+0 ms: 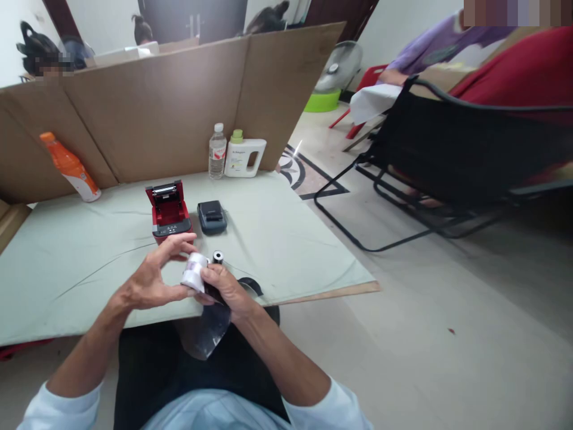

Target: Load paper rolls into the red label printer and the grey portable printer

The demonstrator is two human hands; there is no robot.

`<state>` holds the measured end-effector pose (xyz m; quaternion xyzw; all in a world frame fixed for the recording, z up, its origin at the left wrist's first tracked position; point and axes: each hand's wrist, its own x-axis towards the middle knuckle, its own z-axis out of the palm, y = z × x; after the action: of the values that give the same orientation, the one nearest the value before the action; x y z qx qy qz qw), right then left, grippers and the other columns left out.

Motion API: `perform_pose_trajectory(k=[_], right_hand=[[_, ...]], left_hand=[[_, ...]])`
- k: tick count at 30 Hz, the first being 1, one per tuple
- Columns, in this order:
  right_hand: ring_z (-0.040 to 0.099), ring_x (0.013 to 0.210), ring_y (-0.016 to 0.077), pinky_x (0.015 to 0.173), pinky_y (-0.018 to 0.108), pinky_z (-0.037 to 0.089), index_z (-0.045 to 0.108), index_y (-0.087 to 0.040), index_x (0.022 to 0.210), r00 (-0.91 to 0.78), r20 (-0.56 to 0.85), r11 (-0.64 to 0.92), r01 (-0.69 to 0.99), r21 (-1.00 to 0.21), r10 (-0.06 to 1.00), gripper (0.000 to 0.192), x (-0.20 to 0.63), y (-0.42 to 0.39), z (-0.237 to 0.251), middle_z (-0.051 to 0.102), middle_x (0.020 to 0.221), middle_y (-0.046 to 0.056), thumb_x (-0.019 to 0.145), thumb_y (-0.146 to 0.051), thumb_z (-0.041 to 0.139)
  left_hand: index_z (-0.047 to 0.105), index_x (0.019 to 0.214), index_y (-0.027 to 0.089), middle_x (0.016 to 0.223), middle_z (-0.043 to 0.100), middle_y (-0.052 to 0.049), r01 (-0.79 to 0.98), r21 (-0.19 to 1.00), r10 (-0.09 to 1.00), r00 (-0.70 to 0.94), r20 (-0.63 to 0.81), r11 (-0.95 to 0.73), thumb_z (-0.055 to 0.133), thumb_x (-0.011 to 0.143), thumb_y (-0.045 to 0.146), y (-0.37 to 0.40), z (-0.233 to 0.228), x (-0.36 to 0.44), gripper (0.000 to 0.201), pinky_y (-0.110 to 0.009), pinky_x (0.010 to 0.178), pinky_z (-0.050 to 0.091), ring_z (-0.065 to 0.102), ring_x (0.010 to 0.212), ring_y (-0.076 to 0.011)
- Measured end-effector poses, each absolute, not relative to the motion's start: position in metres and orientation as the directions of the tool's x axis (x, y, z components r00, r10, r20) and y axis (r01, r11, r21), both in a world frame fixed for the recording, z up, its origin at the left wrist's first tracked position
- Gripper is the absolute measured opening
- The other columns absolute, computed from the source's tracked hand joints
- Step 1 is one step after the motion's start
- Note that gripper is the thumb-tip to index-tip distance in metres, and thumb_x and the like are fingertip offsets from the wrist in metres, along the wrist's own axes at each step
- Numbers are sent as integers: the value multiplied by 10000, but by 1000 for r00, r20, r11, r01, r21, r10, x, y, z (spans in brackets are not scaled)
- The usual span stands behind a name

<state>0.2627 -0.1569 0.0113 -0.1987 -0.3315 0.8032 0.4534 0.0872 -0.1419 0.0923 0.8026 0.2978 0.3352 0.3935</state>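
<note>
A low table covered in pale green cloth fills the left of the view, fenced at its far edge by a folded cardboard screen, with a light tiled floor running off to the right. Near the table's front edge, at about six o'clock from its centre, both hands meet over a small white paper roll. The left hand has its fingers spread fairly wide, thumb and fingertips curved around the roll's left side and top. The right hand is closed more narrowly, its thumb pressed on the roll's right end and its other fingers curled beneath, where something dark is partly hidden; a clear plastic wrapper hangs below the hands over the lap. Just beside the right hand, at one o'clock from the roll, a second small roll with a dark core stands on end on the cloth. Beyond the hands, at twelve o'clock, sits a red printer with its lid up, and a dark grey printer lies just to its right. Further back, at the screen's foot, a clear water bottle and a white jug stand side by side, and an orange bottle leans at ten o'clock. A black folding chair stands on the floor at two o'clock.
</note>
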Motion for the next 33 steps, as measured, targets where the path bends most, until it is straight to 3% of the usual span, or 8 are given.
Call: perform_pose_trajectory(k=[4,6,11,15,18,25,30,33], right_hand=[[362,443,50,420,204,224,598,-152,667,-485,-114,-364,-459,-811,867,517,266,-155,8,476,513,-62,685,-567,907],[336,424,48,412,207,224,584,-161,656,-508,-63,-371,-534,-759,859,554,262,-158,8,454,499,-69,677,-622,891],[300,398,43,406,214,248,638,-152,748,-505,44,-367,-681,-633,862,582,256,-161,7,481,506,-68,685,-689,854],[341,417,47,406,200,236,624,-147,694,-493,-87,-377,-528,-761,865,534,265,-157,6,480,495,-64,691,-610,888],[348,426,48,411,200,229,592,-153,644,-492,-100,-376,-503,-778,865,532,266,-157,7,472,494,-60,689,-587,898],[271,389,40,411,217,234,636,-150,725,-498,44,-373,-703,-605,866,559,254,-166,12,481,481,-64,716,-671,838],[334,410,46,405,205,228,621,-146,672,-522,-55,-401,-578,-711,851,497,262,-160,7,470,504,-63,738,-570,872],[282,410,32,414,200,235,629,-146,701,-533,-28,-419,-631,-653,846,498,258,-163,9,469,512,-72,747,-583,863]], left_hand=[[589,1410,239,1248,682,-109,465,568,667,715,211,-679,757,813,200,-142,121,81,622,-508,1126,457,623,1201,-295],[571,1424,239,1238,681,-111,424,617,677,691,254,-663,767,817,218,-145,116,84,638,-492,1108,473,635,1178,-288],[442,1493,243,1183,680,-110,40,907,799,491,347,-418,784,848,429,-149,72,94,753,-397,917,574,693,1043,-248],[511,1470,231,1259,675,-118,355,739,751,589,300,-573,802,789,234,-146,92,86,740,-474,1099,491,640,1192,-277],[581,1415,242,1301,676,-116,441,603,682,687,250,-665,768,785,177,-145,113,82,661,-519,1146,443,609,1244,-304],[415,1497,229,1179,678,-119,32,921,812,485,325,-388,780,849,405,-153,67,94,765,-386,887,575,697,1001,-245],[552,1433,252,1251,675,-95,393,725,752,608,256,-565,813,749,205,-148,102,81,734,-446,1099,483,630,1188,-273],[590,1390,252,1217,691,-86,404,707,745,614,261,-580,820,745,200,-148,113,82,687,-449,1091,483,642,1157,-268]])
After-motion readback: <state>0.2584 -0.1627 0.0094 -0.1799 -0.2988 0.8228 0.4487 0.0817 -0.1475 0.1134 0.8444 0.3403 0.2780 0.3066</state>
